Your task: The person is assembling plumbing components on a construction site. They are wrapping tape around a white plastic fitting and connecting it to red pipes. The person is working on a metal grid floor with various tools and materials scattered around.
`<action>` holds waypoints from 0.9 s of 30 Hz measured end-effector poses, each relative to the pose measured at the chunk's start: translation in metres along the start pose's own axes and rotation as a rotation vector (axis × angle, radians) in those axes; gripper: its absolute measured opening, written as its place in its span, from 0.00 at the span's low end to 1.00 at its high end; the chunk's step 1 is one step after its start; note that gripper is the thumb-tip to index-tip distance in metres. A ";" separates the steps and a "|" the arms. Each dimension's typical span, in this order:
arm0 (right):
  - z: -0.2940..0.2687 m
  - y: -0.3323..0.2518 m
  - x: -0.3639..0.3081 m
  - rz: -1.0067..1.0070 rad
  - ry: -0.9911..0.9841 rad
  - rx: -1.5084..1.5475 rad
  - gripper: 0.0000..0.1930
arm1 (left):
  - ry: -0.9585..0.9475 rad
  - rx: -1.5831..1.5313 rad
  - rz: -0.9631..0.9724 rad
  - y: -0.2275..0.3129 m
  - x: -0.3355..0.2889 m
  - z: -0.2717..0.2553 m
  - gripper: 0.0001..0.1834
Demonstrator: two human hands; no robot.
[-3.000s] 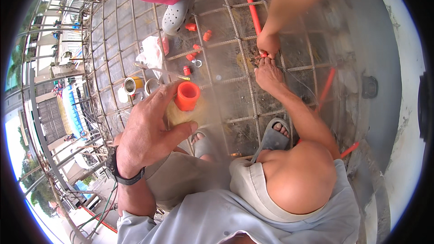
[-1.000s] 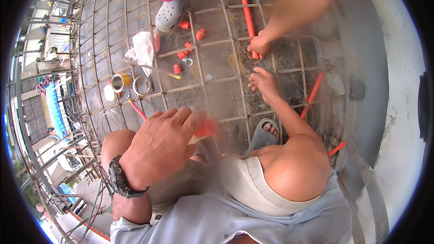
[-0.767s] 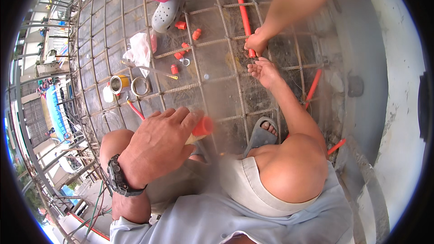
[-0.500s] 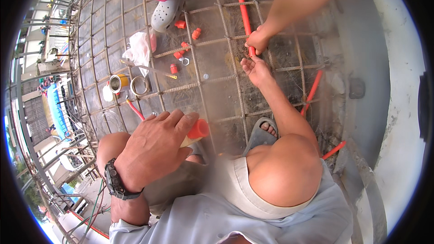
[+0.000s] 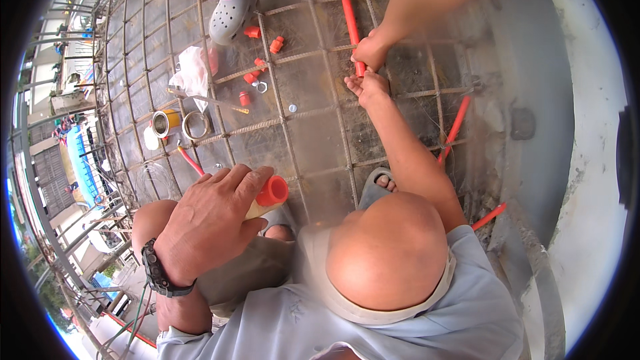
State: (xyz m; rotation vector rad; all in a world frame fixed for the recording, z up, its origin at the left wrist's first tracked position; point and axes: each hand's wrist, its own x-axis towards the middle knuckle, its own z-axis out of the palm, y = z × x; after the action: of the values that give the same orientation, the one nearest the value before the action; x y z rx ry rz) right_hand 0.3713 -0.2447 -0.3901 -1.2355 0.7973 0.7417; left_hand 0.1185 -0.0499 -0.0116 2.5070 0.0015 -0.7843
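My left hand (image 5: 213, 217), a dark watch on its wrist, is closed around a hollow orange pipe fitting (image 5: 273, 191). A pale cream part shows below the fitting's orange rim, mostly hidden by my fingers. Farther forward, my right hand (image 5: 369, 89) is turned palm up at the near end of a long orange pipe (image 5: 348, 10). Its thumb is at the pipe's end, and its fingers stretch out to the left. Another person's hand (image 5: 371, 52) grips this pipe just above mine.
A rebar grid (image 5: 287, 123) spans the floor. Several orange fittings (image 5: 277, 45), a metal nut (image 5: 262, 87), a white plastic bag (image 5: 192, 73), a saw blade (image 5: 213, 101) and a yellow can (image 5: 165, 122) lie ahead-left. A grey wall (image 5: 527, 180) stands right.
The whole view has shifted slightly, so the floor things appear farther left. My right knee has swung inward. Both hands keep nearly the same pose.
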 end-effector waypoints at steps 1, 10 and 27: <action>-0.002 -0.003 0.001 0.026 -0.008 -0.043 0.12 | 0.009 0.000 0.011 -0.001 0.000 -0.001 0.40; -0.013 0.002 -0.024 0.151 -0.038 -0.141 0.12 | 0.017 0.019 0.000 -0.003 0.003 -0.003 0.39; 0.004 0.020 -0.065 -0.028 -0.048 0.061 0.12 | -0.029 0.041 -0.023 -0.011 -0.005 -0.001 0.38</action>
State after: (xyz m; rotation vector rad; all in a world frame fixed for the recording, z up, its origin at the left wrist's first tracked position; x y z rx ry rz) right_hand 0.3206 -0.2406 -0.3442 -1.1681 0.7569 0.7170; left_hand 0.1139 -0.0394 -0.0131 2.5374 0.0040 -0.8382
